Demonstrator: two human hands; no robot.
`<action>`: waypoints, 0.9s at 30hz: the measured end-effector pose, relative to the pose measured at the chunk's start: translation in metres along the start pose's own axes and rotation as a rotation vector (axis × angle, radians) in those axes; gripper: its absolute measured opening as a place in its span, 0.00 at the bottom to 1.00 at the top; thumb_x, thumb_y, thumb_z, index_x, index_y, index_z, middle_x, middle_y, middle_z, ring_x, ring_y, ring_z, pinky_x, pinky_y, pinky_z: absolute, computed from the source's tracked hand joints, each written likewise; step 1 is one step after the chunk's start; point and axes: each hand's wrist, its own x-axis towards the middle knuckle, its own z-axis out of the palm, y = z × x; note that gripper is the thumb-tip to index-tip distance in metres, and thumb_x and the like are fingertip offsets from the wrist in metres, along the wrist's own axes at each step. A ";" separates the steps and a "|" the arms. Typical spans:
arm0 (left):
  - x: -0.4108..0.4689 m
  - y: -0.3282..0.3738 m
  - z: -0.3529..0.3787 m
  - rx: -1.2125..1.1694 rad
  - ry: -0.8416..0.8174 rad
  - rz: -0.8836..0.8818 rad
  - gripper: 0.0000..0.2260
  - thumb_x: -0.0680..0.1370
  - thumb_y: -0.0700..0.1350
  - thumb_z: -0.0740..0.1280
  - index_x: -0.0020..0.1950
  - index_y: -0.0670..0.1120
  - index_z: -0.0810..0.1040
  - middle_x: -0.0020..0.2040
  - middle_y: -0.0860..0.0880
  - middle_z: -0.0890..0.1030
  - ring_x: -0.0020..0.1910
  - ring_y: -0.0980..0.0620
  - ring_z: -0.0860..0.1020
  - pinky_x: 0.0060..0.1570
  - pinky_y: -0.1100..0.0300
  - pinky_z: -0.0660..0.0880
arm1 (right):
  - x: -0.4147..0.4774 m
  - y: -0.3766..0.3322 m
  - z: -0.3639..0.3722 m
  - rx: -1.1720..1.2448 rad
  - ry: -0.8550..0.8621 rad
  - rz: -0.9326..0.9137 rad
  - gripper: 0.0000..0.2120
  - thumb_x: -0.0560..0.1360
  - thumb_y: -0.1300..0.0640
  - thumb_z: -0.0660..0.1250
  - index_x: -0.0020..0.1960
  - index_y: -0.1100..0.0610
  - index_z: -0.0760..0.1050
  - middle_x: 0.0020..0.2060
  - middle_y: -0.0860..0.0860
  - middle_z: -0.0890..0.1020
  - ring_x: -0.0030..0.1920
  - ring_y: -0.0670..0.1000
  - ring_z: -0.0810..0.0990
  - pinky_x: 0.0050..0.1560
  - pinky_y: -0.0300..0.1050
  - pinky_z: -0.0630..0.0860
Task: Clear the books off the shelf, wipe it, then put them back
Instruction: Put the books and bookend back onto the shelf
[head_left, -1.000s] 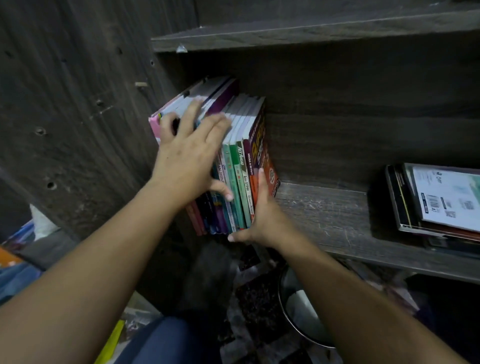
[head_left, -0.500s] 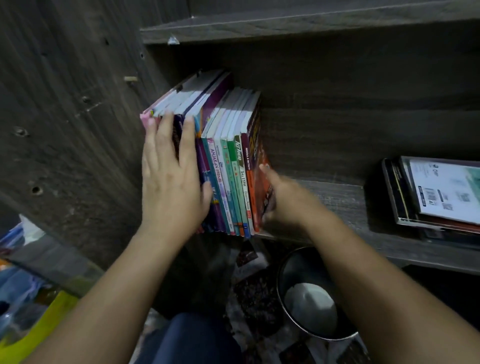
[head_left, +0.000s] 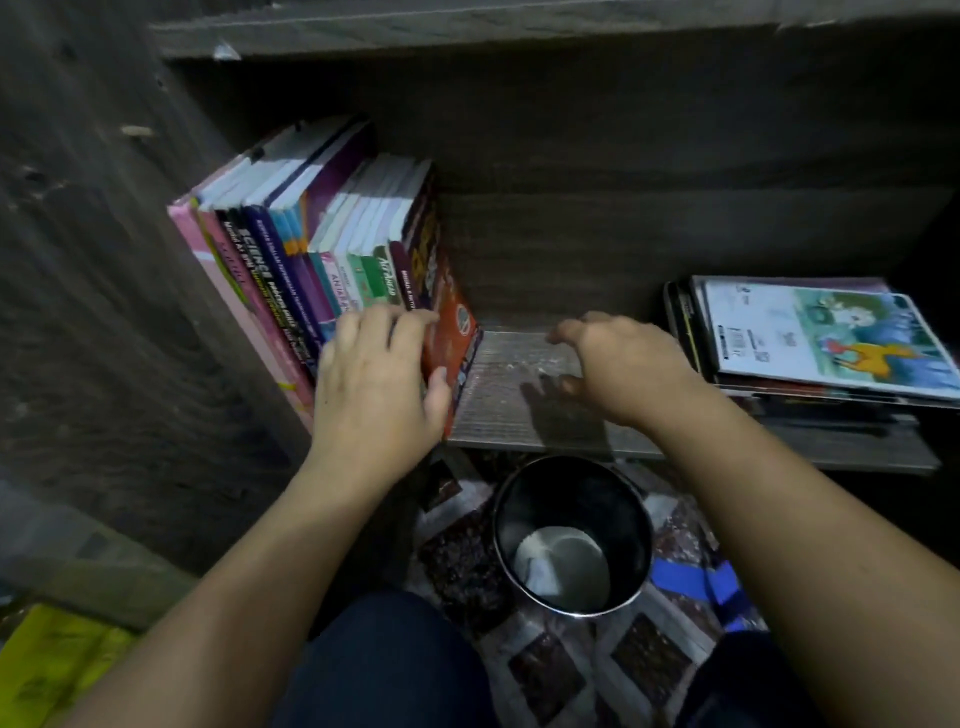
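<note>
Right hand (head_left: 618, 364) withdrawn from upright books (head_left: 332, 270) — now open, empty, above bare shelf (head_left: 519, 395). Left hand (head_left: 379, 379) flat against spines, gripping nothing. Risk: unsupported row toppling right.

Both forearms are bare to the edge of view with no sleeves, watch, or rings showing on the left hand (head_left: 376, 384) or right hand (head_left: 626, 364), and the legs wear dark navy trousers (head_left: 384, 670) with a plain, unpatterned weave.
</note>
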 end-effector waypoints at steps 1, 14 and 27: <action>0.002 0.009 0.004 -0.020 -0.038 0.034 0.21 0.72 0.49 0.69 0.64 0.46 0.74 0.57 0.46 0.74 0.59 0.44 0.70 0.56 0.47 0.70 | -0.008 0.010 0.000 0.009 -0.019 0.011 0.23 0.76 0.46 0.66 0.70 0.47 0.67 0.64 0.53 0.73 0.63 0.56 0.74 0.54 0.49 0.71; -0.033 0.241 0.070 -0.427 -0.672 0.684 0.15 0.73 0.52 0.64 0.57 0.49 0.78 0.53 0.48 0.77 0.54 0.47 0.76 0.55 0.54 0.72 | -0.238 0.163 0.044 0.247 -0.120 0.496 0.16 0.74 0.52 0.68 0.61 0.46 0.77 0.58 0.52 0.81 0.58 0.56 0.78 0.58 0.49 0.75; -0.144 0.405 0.154 -0.016 -1.236 1.094 0.12 0.77 0.50 0.65 0.61 0.52 0.75 0.58 0.49 0.77 0.54 0.48 0.75 0.53 0.52 0.75 | -0.437 0.210 0.246 0.472 -0.623 0.924 0.25 0.77 0.52 0.67 0.72 0.52 0.66 0.65 0.56 0.74 0.61 0.58 0.74 0.55 0.50 0.73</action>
